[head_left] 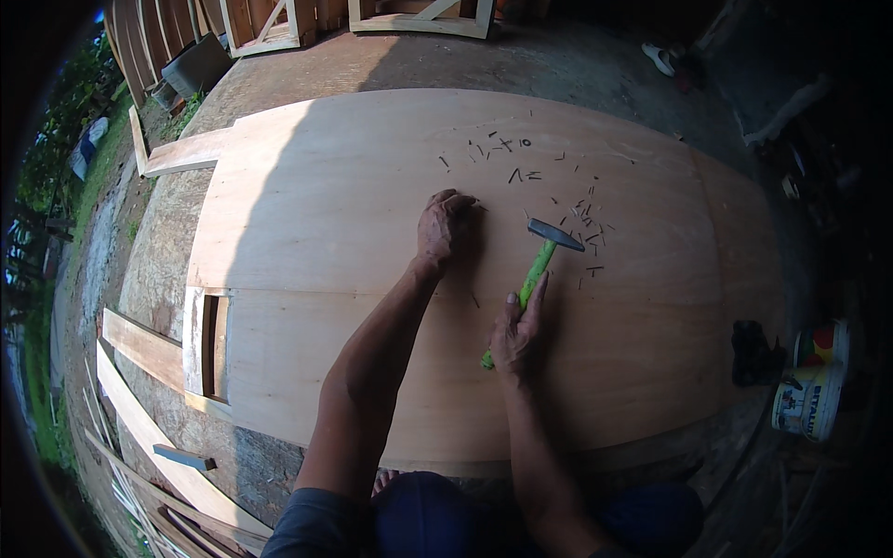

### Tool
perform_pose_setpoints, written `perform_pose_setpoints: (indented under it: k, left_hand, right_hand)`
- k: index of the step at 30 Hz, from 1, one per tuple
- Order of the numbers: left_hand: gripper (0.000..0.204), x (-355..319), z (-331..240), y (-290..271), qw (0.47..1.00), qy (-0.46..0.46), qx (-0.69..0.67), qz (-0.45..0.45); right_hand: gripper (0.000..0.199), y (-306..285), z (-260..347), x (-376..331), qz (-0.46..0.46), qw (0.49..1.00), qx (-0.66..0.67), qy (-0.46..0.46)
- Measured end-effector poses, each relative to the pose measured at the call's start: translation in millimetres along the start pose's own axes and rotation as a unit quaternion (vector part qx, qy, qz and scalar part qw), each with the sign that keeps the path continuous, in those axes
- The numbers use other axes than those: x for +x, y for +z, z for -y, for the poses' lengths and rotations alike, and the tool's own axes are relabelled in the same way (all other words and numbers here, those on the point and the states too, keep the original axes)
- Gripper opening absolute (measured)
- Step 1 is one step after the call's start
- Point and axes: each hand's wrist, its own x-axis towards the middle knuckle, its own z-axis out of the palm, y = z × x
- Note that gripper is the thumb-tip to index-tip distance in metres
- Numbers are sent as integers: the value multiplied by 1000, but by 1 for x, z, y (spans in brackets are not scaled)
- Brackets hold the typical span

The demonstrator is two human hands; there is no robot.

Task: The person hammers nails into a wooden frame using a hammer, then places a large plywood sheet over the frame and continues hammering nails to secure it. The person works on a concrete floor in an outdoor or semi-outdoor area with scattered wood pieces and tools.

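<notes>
A large sheet of pale plywood lies flat before me. My right hand is wrapped round the bright green handle of a hammer. Its dark metal head is tilted over the board, close to scattered nails. Further up and to the left, my left hand is closed, low over the plywood, with its fingertips pressed together. Whatever they may hold is too small to make out. The loose nails lie to the right of that hand and beyond it.
Wooden boards stick out at the left, beside a short grey block. At the right stand plastic buckets and a black item. Wooden frames stand beyond the far edge. A pale shoe lies far right.
</notes>
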Motion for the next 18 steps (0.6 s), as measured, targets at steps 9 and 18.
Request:
perform_pose_setpoints:
  k: [9, 18]
  left_hand:
    - [22, 11, -33, 4, 954, 83, 276, 88]
    - [24, -98, 27, -154, 954, -249, -166, -1]
  right_hand:
    - [68, -6, 39, -2, 47, 990, 75, 114]
    - [68, -17, 40, 7, 82, 982, 40, 166]
